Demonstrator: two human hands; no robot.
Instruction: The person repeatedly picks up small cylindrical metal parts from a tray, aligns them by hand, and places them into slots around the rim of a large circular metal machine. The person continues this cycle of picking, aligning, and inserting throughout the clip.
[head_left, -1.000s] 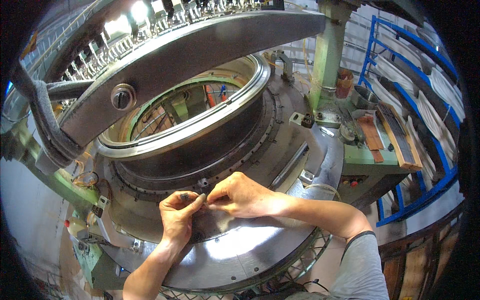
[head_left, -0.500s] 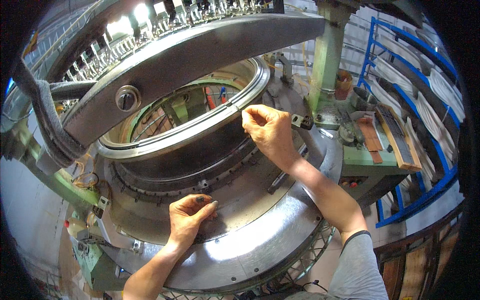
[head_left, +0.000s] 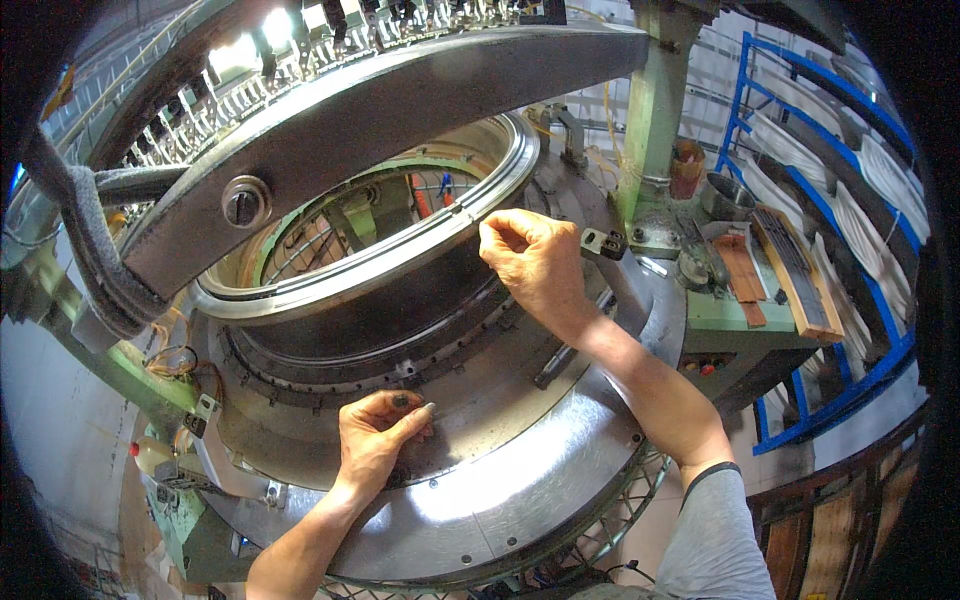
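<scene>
A bright metal ring (head_left: 300, 292) sits tilted on a dark round drum in the middle of the machine. By the ring's near right rim, my right hand (head_left: 542, 265) has thumb and forefinger pinched together; whatever is between them is too small to make out. My left hand (head_left: 372, 432) is lower, over the wide round metal bed (head_left: 490, 500). Its fingers are curled around a small dark piece (head_left: 401, 401), probably metal, of which only the end shows. A short dark bar (head_left: 553, 367) lies on the bed between my hands.
A thick curved metal beam (head_left: 400, 95) crosses above the ring, with grey cloth (head_left: 100, 250) wrapped at its left end. Green posts (head_left: 655, 120) flank the machine. At right, a green table carries a wooden tray (head_left: 815, 310) and a metal pot (head_left: 728, 197); a blue rack (head_left: 800, 180) stands behind.
My right hand has shifted very slightly left along the ring's rim, still pinched. My left hand stays in place, with the dark piece turned a little in its fingers.
</scene>
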